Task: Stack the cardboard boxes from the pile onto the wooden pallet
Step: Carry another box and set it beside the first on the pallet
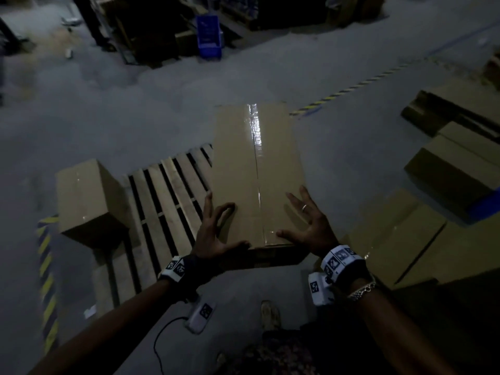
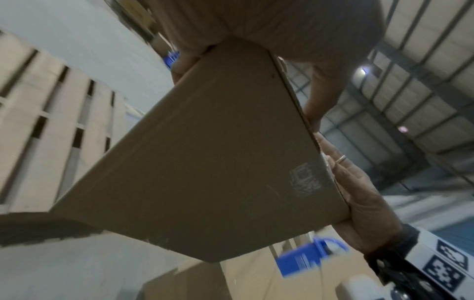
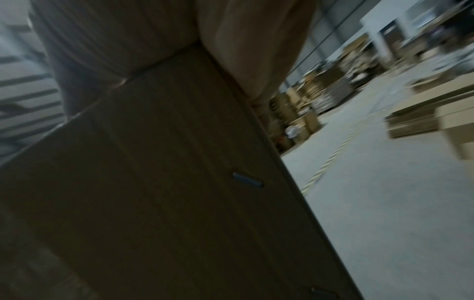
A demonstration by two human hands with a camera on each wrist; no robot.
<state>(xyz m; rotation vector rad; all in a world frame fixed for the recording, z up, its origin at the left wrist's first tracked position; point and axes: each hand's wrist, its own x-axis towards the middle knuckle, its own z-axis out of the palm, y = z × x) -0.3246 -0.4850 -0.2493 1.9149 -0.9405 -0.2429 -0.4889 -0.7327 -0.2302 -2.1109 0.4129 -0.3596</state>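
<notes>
I carry a long taped cardboard box (image 1: 257,171) lengthwise over the right part of the wooden pallet (image 1: 167,190). My left hand (image 1: 216,231) grips its near left corner, fingers curled onto the top and thumb along the near edge. On the near right corner lies my right hand (image 1: 308,220), its fingers straight and spread. The left wrist view shows the box's end face (image 2: 218,162) from below, the pallet slats (image 2: 38,101) to the left, and my right hand (image 2: 359,192) against the box's right edge. In the blurred right wrist view the box (image 3: 153,182) fills the picture.
One cardboard box (image 1: 89,198) stands on the pallet's far left corner. The pile of boxes (image 1: 446,171) lies on the floor to the right. Yellow-black floor tape (image 1: 46,266) runs left of the pallet. A blue crate (image 1: 208,36) and dark racks stand far ahead.
</notes>
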